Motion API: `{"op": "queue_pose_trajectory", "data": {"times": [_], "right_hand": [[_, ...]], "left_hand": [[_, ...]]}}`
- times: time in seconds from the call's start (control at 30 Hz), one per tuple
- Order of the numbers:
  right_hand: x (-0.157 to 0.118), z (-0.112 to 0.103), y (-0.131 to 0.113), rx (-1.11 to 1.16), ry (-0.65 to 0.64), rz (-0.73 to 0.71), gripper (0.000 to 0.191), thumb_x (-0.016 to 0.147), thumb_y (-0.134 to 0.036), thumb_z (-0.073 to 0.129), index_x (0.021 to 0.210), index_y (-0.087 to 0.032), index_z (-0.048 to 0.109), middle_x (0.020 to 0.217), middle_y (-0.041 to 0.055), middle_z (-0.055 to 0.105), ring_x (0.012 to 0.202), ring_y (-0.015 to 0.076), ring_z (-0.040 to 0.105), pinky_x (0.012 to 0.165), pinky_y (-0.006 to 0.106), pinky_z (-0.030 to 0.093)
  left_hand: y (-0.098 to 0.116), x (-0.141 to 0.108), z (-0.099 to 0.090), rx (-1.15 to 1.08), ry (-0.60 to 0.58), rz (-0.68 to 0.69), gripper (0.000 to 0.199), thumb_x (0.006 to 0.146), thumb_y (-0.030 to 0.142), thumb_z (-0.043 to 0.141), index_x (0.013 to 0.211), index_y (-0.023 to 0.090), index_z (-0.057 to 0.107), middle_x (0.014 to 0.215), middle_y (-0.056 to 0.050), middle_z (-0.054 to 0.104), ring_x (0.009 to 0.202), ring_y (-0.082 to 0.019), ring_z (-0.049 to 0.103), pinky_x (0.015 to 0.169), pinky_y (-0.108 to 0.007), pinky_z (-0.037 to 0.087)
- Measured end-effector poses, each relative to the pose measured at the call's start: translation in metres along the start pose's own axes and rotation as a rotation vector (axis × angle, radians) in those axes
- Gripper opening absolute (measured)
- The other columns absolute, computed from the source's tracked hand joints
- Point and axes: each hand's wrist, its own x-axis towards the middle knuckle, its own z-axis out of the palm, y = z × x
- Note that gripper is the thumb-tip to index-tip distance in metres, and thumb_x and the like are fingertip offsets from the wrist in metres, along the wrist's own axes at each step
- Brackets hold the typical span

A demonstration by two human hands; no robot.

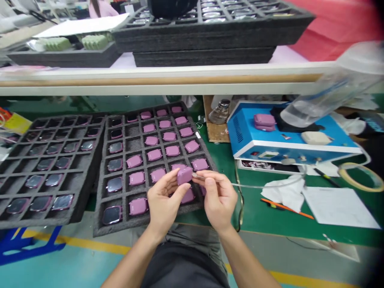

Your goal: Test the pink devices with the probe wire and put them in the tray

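Purple casing [184,176], charcoal tray [133,145], green table [253,214]

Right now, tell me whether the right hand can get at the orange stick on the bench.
Probably yes: between the right hand and orange stick lies a thin cord, though that hand holds a slim tool.

A green workbench [252,214] carries two dark foam trays [133,145], a blue control box [289,138], crumpled white tissue [285,192] and a paper sheet [340,208].

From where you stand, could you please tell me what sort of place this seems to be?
Probably an electronics assembly workshop: foam trays hold rows of purple watch-like cases, and a blue unit with knobs stands on the green worktop.
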Motion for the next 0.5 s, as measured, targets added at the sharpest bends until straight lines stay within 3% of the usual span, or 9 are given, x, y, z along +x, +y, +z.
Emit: {"op": "queue_pose_trajectory", "data": {"times": [0.5], "right_hand": [[0.011,0.005,0.000,0.055,-0.019,-0.037,0.012,0.101,-0.025,0.060,0.102,-0.023,0.072,0.102,0.0037,0.072,0.092,0.0154,0.076,0.084,0.031,0.067]], "left_hand": [[-0.003,0.007,0.000,0.058,0.062,0.055,0.044,0.068,0.023,0.091,0.109,0.018,0.078,0.101,-0.006,0.081,0.088,-0.020,0.079,0.084,-0.025,0.066]]}}
